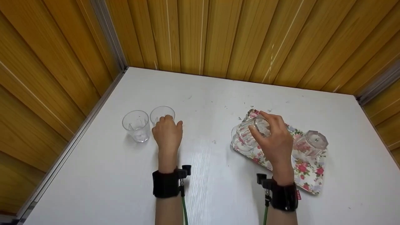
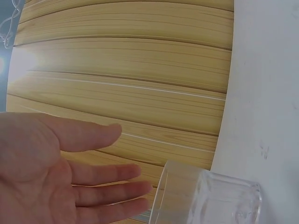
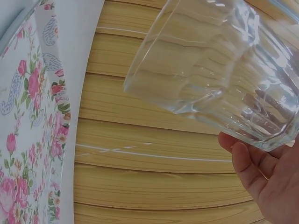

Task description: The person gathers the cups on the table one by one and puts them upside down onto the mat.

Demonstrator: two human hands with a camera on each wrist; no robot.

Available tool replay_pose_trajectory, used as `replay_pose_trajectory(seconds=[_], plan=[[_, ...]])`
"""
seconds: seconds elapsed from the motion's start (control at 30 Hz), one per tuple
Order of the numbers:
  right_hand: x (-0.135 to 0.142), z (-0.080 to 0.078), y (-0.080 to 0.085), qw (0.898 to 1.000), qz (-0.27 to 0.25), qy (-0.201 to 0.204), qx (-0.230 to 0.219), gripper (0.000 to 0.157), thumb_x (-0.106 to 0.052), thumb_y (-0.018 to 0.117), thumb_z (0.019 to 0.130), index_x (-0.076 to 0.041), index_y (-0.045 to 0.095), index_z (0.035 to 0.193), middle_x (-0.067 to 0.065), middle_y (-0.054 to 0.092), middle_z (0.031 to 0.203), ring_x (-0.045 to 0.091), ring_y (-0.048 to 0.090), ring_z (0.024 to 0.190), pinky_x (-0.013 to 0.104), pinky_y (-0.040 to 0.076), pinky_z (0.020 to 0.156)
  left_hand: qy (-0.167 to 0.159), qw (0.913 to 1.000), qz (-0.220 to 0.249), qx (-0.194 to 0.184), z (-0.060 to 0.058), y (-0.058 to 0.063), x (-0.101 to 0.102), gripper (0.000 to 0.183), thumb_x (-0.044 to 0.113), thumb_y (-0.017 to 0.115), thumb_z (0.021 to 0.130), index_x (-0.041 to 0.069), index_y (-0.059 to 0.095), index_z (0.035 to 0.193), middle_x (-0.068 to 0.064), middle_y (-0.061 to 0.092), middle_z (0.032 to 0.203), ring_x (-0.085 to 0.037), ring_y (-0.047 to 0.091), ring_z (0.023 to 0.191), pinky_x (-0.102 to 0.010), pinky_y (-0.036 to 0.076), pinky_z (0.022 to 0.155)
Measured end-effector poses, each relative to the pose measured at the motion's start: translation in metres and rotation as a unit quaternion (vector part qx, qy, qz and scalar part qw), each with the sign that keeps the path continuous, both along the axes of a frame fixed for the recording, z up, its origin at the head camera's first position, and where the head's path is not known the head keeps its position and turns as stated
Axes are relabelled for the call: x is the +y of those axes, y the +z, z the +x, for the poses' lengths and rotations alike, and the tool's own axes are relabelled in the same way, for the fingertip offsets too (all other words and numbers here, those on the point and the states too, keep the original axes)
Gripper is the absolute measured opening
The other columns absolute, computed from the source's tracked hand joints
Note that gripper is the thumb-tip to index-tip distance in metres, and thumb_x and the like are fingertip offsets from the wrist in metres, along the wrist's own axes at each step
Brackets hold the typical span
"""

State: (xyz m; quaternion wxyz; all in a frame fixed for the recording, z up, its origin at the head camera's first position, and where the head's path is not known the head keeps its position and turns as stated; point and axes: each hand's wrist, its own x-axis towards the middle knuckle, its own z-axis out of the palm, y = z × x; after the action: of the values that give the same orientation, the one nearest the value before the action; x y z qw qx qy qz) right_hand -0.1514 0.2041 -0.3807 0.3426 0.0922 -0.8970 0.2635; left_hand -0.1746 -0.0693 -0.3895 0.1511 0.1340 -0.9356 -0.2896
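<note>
My right hand (image 1: 276,139) grips a clear drinking glass (image 3: 205,70) near its base, thumb and fingers on either side. That glass is tilted, its mouth pointing left, over the left part of a floral tray (image 1: 301,167). On the tray's right side, an upside-down glass (image 1: 312,143) stands with its base up. My left hand (image 1: 167,132) is at the near side of an upright clear glass (image 1: 162,111) and partly hides it. In the left wrist view its fingers are nearly straight, close to the rim of a glass (image 2: 205,196), not wrapped around it.
Another upright glass (image 1: 136,126) stands just left of the one by my left hand. The white table (image 1: 206,175) meets wood-patterned panels (image 1: 206,37) at the back and sides. Dark cuffs with small cameras and green cables are on both wrists.
</note>
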Motion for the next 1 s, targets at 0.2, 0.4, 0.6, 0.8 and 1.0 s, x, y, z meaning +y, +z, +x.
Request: replay_pose_trajectory(seconds=[0.2, 0.4, 0.6, 0.8, 1.0], plan=[[0.005, -0.001, 0.0, 1.0, 0.007, -0.01, -0.009, 0.048, -0.033, 0.07, 0.076, -0.012, 0.06, 0.118, 0.013, 0.06, 0.106, 0.021, 0.054, 0.064, 0.025, 0.033, 0.045, 0.008, 0.9995, -0.003, -0.029, -0.003, -0.003, 0.0, 0.037, 0.018, 0.066, 0.082, -0.01, 0.059, 0.106, -0.023, 0.062, 0.096, -0.037, 0.058, 0.093, -0.048, 0.042, 0.079], [0.008, -0.001, -0.002, 1.0, 0.005, -0.018, -0.017, 0.05, -0.034, 0.071, 0.075, -0.011, 0.06, 0.118, 0.014, 0.059, 0.106, 0.021, 0.052, 0.063, 0.028, 0.033, 0.046, 0.002, 0.9987, -0.019, -0.046, -0.009, -0.012, 0.001, 0.038, 0.014, 0.069, 0.078, -0.01, 0.058, 0.106, -0.022, 0.061, 0.099, -0.037, 0.055, 0.099, -0.048, 0.042, 0.081], [0.012, -0.002, -0.003, 0.999, 0.008, -0.026, -0.028, 0.051, -0.035, 0.072, 0.074, -0.012, 0.06, 0.118, 0.013, 0.059, 0.107, 0.019, 0.048, 0.06, 0.028, 0.03, 0.045, 0.009, 0.9984, -0.035, -0.043, -0.013, -0.019, 0.003, 0.034, 0.01, 0.069, 0.077, -0.008, 0.058, 0.104, -0.021, 0.061, 0.098, -0.035, 0.054, 0.099, -0.046, 0.043, 0.08], [0.015, -0.001, -0.004, 0.999, 0.005, -0.031, -0.037, 0.052, -0.034, 0.072, 0.075, -0.011, 0.059, 0.119, 0.014, 0.058, 0.109, 0.023, 0.055, 0.071, 0.028, 0.031, 0.046, 0.013, 0.9979, -0.055, -0.031, -0.018, -0.031, 0.0, 0.019, 0.0, 0.062, 0.077, -0.006, 0.061, 0.095, -0.02, 0.062, 0.094, -0.034, 0.054, 0.095, -0.044, 0.044, 0.075], [0.017, -0.001, -0.006, 0.998, 0.01, -0.033, -0.057, 0.053, -0.036, 0.072, 0.075, -0.012, 0.058, 0.121, 0.013, 0.058, 0.11, 0.021, 0.053, 0.069, 0.027, 0.031, 0.046, 0.017, 0.9968, -0.062, -0.048, -0.021, -0.04, -0.002, 0.019, -0.004, 0.062, 0.075, -0.005, 0.062, 0.094, -0.019, 0.062, 0.094, -0.032, 0.052, 0.095, -0.043, 0.043, 0.074]])
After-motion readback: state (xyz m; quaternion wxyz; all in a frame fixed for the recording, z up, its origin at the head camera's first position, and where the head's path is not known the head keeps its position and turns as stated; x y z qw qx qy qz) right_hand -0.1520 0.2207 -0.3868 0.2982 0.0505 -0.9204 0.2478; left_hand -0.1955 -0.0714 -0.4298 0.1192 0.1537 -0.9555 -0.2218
